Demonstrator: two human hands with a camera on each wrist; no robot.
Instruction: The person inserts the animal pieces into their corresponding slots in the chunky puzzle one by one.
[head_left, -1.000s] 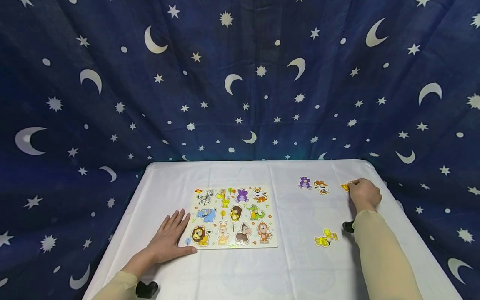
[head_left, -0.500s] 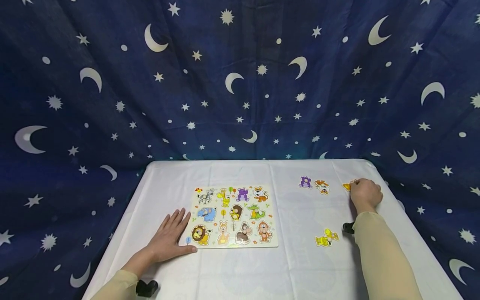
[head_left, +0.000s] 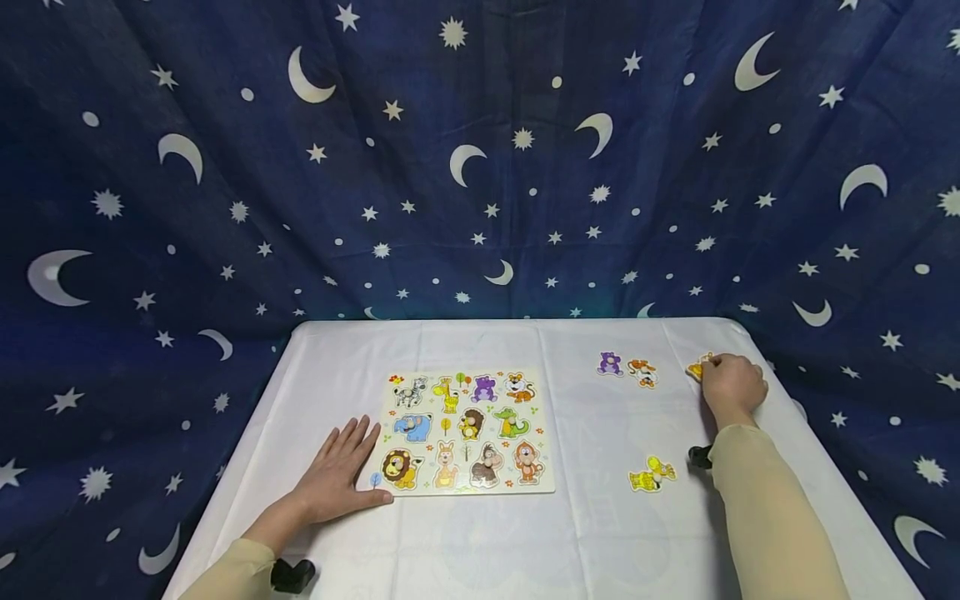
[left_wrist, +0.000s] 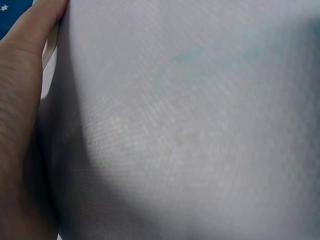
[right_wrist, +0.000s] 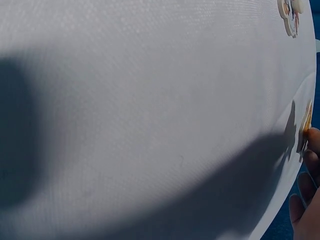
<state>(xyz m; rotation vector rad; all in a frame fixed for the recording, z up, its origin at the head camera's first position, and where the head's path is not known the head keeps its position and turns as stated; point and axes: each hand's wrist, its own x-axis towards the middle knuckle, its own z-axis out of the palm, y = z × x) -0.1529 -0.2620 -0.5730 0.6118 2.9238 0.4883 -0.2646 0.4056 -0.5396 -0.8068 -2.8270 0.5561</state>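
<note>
White cloth (head_left: 495, 550) covered the table, and on it we listed one puzzle board (head_left: 491, 429), our landmark, its face bearing three rows of animal figures (head_left: 471, 424).

Left hand (head_left: 333, 479), one: laid with fingers spread and straight at the board's near left corner, thumb along its near edge, grasping nothing.

Right hand (head_left: 735, 387), one: well apart from the board, out to its right; thumb and fingertip pinched a yellow-orange piece (head_left: 696, 370), its animal partly hidden from us. Whether that piece touched the cloth we could not tell.

Loose pieces, three, all right of the board: purple hippo piece (head_left: 610, 363), nearest its far right corner; orange-and-white tiger piece (head_left: 642, 374), next farther out from the board; yellow giraffe piece (head_left: 651, 475), level with the board's near row.

We noted also cream sleeves (head_left: 772, 508) on both arms, black wrist fittings (head_left: 292, 576) by the cuffs, and, behind the board, a navy curtain (head_left: 480, 83) patterned with pale moons and stars.
</note>
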